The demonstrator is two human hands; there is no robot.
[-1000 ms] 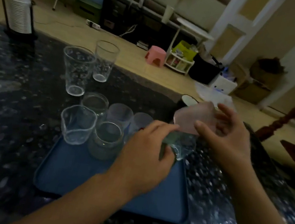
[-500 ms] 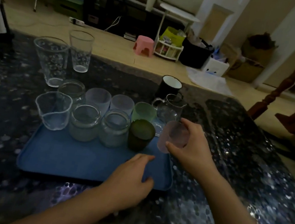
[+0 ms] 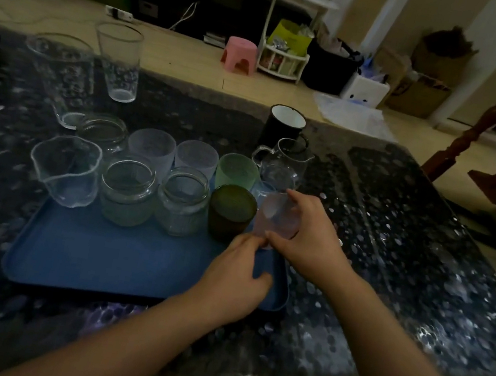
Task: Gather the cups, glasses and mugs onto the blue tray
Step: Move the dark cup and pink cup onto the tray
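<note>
Since half a second ago: pink cup carried down and leftward to the tray, now tilted, touching the right of the dark green cup at the tray's right edge, gripped around its side by the right hand; left hand slid forward over the tray's near right corner, fingers relaxed and holding nothing, tips just short of the cup's base. Largest first among what remains off the tray: two tall glasses far left, black mug and glass pitcher far of the cup. Probably next: cup stood upright beside the green one, its base toward the left hand, right hand alone gripping.
</note>
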